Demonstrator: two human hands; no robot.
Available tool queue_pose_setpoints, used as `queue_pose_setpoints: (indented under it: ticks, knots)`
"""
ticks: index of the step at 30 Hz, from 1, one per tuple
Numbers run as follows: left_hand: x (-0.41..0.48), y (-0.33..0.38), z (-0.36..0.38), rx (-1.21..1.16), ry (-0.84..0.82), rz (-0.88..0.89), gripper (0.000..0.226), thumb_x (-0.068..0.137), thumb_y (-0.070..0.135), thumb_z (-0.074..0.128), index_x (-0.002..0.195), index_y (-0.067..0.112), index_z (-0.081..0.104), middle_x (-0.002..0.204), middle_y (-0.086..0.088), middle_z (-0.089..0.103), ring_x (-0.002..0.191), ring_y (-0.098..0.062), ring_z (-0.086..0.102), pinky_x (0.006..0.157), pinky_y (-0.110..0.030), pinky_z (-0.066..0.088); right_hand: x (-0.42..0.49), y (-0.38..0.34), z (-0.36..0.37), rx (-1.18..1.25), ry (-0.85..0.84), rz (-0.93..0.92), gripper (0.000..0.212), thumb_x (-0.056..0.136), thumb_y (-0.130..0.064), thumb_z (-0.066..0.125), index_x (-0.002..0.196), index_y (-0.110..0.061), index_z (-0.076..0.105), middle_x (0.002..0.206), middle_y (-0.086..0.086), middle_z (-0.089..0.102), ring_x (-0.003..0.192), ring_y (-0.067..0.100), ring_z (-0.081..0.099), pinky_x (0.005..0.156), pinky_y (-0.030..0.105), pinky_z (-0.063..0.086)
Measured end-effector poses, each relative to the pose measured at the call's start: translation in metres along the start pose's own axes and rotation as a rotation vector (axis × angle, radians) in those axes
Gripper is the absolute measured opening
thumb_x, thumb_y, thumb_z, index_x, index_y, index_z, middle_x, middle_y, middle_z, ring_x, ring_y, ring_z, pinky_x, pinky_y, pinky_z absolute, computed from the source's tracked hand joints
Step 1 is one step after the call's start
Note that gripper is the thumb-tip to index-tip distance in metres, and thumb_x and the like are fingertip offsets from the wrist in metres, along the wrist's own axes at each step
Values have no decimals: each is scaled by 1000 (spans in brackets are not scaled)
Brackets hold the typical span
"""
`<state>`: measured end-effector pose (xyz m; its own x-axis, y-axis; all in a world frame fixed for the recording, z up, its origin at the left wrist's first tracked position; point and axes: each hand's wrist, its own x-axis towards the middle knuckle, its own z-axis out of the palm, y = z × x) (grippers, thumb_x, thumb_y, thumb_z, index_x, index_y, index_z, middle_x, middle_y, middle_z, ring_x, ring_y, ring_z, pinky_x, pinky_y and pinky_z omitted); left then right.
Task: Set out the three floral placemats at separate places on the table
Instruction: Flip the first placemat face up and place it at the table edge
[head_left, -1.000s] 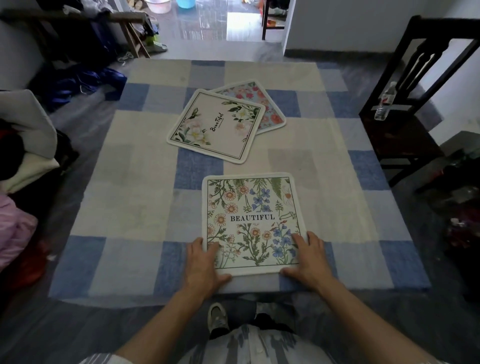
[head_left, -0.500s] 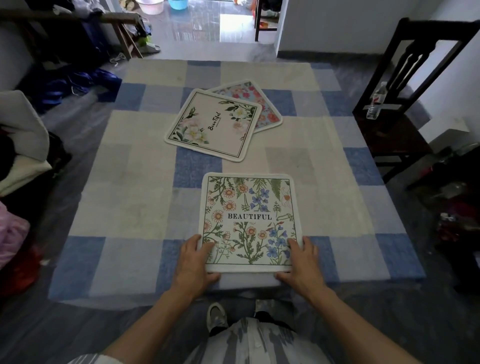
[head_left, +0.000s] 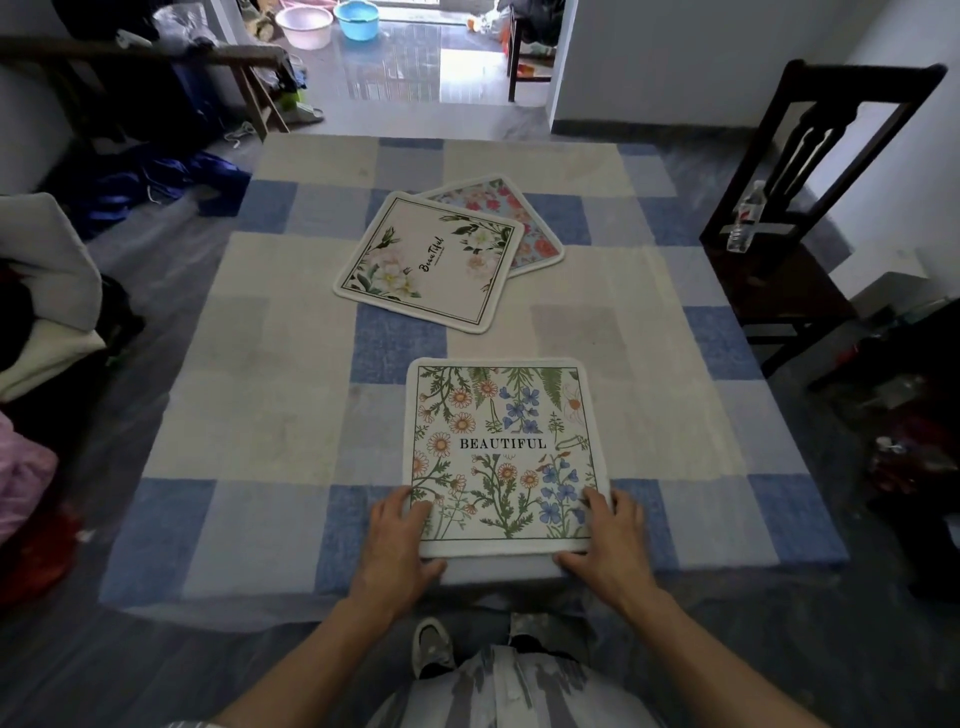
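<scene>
"BEAUTIFUL" in black capitals across the middle of the wildflower placemat (head_left: 501, 452) at the table's near edge, "Beautiful" in black script running slantwise on the cream rose placemat (head_left: 428, 260) farther back, smaller line under that script too small to read

Both bare forearms reach forward; left hand (head_left: 396, 545) and right hand (head_left: 609, 540) lie flat, palms down, fingers spread.
</scene>
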<state>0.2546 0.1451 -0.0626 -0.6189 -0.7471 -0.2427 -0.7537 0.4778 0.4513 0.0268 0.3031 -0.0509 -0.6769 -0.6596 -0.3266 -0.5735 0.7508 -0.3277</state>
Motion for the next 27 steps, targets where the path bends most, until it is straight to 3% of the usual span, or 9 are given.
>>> queue_pose_setpoints:
  ticks: [11, 17, 23, 27]
  knots:
    - [3, -6, -6, 36, 0, 19, 68, 74, 54, 70, 132, 28, 46, 145, -1, 36, 131, -22, 31, 111, -38, 34, -3, -6, -6, 21, 36, -10, 87, 71, -48, 78, 140, -24, 31, 149, 10, 27, 136, 27, 26, 114, 40, 30]
    - [19, -10, -19, 18, 88, 63, 68, 77, 58, 65, 134, 24, 50, 136, -1, 48, 123, -20, 40, 106, -35, 39, -7, -20, -21, 53, 113, -53, 85, 78, -51, 72, 144, -22, 28, 149, 9, 28, 134, 26, 30, 113, 40, 32]
    - [30, 2, -37, -165, 139, 75, 56, 81, 47, 70, 127, 19, 55, 127, -5, 56, 115, -22, 46, 99, -34, 39, -21, -36, -42, 144, 215, -84, 77, 80, -44, 72, 141, -14, 36, 138, 9, 40, 125, 21, 38, 109, 33, 34]
    - [29, 18, -64, -382, 198, 99, 48, 81, 40, 74, 121, 20, 59, 119, -3, 59, 103, -14, 53, 91, -29, 44, -26, -48, -60, 213, 290, -150, 70, 81, -40, 73, 140, -17, 41, 136, 6, 45, 124, 17, 39, 105, 30, 35]
